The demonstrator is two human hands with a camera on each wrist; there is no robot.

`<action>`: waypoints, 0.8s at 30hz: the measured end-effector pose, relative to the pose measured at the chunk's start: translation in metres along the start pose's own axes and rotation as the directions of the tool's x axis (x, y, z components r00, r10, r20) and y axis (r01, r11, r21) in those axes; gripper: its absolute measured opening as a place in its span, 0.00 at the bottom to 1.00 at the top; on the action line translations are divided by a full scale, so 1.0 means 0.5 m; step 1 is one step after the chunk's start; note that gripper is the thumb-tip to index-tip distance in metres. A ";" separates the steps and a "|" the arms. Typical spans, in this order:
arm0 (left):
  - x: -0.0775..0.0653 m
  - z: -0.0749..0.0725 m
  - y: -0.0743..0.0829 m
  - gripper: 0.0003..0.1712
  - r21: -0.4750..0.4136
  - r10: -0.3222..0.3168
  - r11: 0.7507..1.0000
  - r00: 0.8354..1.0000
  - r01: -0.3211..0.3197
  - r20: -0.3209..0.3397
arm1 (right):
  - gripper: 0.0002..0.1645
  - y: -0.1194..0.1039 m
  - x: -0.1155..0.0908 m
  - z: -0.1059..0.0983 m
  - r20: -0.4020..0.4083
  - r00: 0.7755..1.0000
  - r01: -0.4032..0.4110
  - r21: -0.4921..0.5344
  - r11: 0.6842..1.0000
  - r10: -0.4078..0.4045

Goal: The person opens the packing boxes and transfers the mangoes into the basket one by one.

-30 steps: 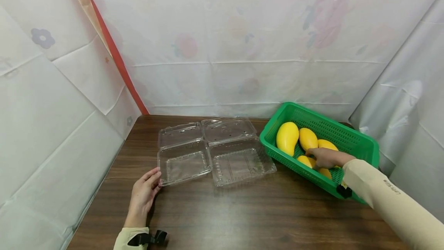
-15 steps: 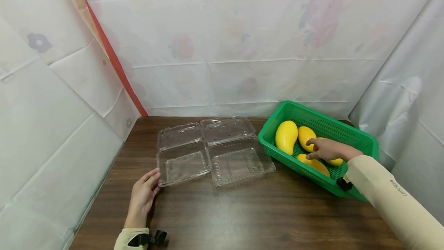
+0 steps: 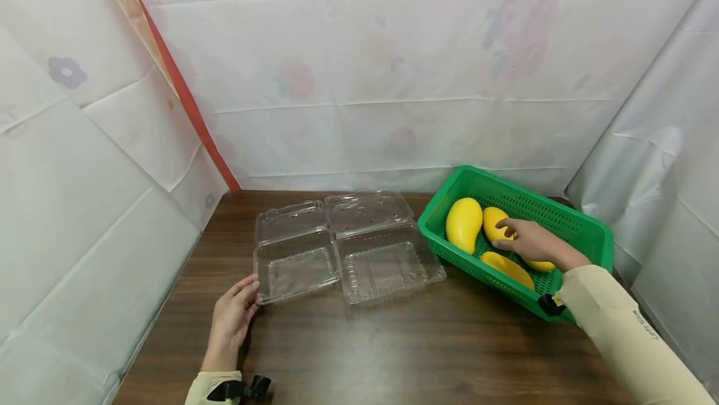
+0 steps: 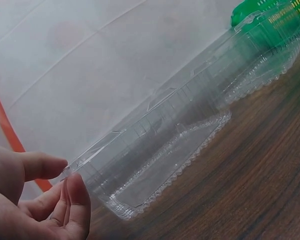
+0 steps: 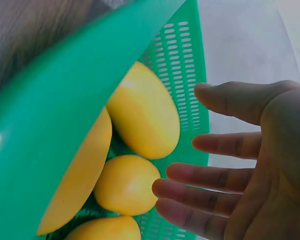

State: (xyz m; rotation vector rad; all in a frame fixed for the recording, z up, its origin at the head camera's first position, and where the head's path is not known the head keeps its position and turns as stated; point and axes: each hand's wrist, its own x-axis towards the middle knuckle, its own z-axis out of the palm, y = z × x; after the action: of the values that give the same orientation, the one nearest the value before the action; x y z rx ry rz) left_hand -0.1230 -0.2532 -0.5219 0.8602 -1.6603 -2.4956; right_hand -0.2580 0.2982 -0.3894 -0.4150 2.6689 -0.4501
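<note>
My left hand [image 3: 230, 321] pinches the near left corner of a clear plastic clamshell box [image 3: 303, 291] between thumb and fingers, plain in the left wrist view. This box lies with its lid folded back, beside a second opened clamshell [image 3: 393, 294]. My right hand [image 3: 530, 241] hovers over the green basket [image 3: 472, 266], fingers spread and holding nothing. Several yellow mangoes lie in the basket: a large one [image 3: 464, 225] at the left, one [image 3: 494, 223] near my fingertips, one [image 3: 508, 269] along the near wall, and one [image 3: 542, 265] partly hidden under my hand.
Both boxes and the basket stand on a dark wooden table [image 3: 348, 355]. The right box sits close against the basket's left end. White patterned sheets [image 3: 348, 80] hang behind and at both sides, with a red strip [image 3: 185, 90] at the left corner.
My right hand has lifted off the near-wall mango, uncovering it, and opened over the mangoes behind. My left hand keeps its pinch on the box corner.
</note>
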 end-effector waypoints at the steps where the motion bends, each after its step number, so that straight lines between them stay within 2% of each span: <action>1: 0.001 -0.001 0.001 0.09 0.001 0.004 1.000 1.000 -0.004 0.001 | 0.41 -0.002 0.000 0.001 -0.013 1.000 0.002 0.003 1.000 -0.002; 7: -0.002 0.000 0.004 0.10 0.000 -0.005 1.000 1.000 0.005 -0.016 | 0.44 -0.020 -0.007 0.002 -0.067 0.998 0.018 0.024 1.000 -0.017; 10: -0.002 0.003 0.005 0.07 0.027 0.005 1.000 0.999 -0.004 -0.039 | 0.43 -0.031 -0.015 0.004 -0.090 0.996 0.011 0.044 0.999 -0.006; 13: -0.001 0.009 0.005 0.04 0.095 0.055 0.994 0.996 -0.048 -0.075 | 0.43 -0.040 -0.021 0.008 -0.125 0.992 0.001 0.063 0.998 0.007; 15: 0.000 0.014 0.006 0.10 0.152 0.106 0.984 0.988 -0.089 -0.111 | 0.43 -0.046 -0.022 0.010 -0.146 0.989 -0.003 0.069 0.998 0.013; 18: -0.001 0.020 0.010 0.18 0.251 0.199 0.956 0.964 -0.151 -0.176 | 0.45 -0.058 -0.019 0.013 -0.181 0.983 -0.001 0.083 0.997 0.016; 22: -0.006 0.025 0.020 0.22 0.377 0.315 0.903 0.916 -0.207 -0.250 | 0.45 -0.073 -0.012 0.023 -0.230 0.973 0.018 0.107 0.994 0.007; 24: -0.007 0.027 0.027 0.22 0.434 0.369 0.870 0.891 -0.232 -0.263 | 0.45 -0.082 -0.008 0.029 -0.252 0.968 0.032 0.117 0.993 -0.002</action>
State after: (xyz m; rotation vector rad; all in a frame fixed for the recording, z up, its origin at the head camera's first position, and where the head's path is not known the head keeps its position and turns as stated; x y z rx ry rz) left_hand -0.1298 -0.2464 -0.5049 0.9018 -2.0081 -1.7187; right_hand -0.2393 0.2589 -0.3856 -0.3658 2.8625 -0.7078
